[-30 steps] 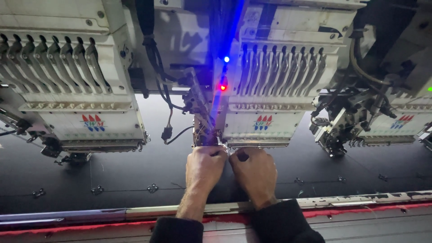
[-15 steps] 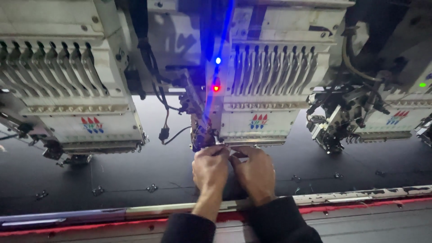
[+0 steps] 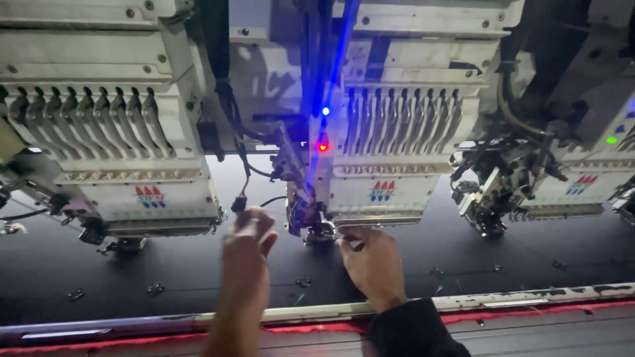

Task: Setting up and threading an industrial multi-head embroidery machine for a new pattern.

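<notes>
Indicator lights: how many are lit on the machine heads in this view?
3: blue light and red light on the middle head, green light at far right. Others may be hidden.

Two bare hands are seen from above. The right hand [image 3: 368, 263] is followed at the wrist by a dark, almost black long sleeve [image 3: 411, 330] with a soft, loosely gathered cuff. The left hand [image 3: 246, 248] is blurred, and its forearm is left uncovered. No gloves or rings can be made out.

A second embroidery head [image 3: 112, 152] fills the upper left of the frame, a third [image 3: 569, 165] the right edge. A red strip [image 3: 516, 316] runs along the bottom.
</notes>
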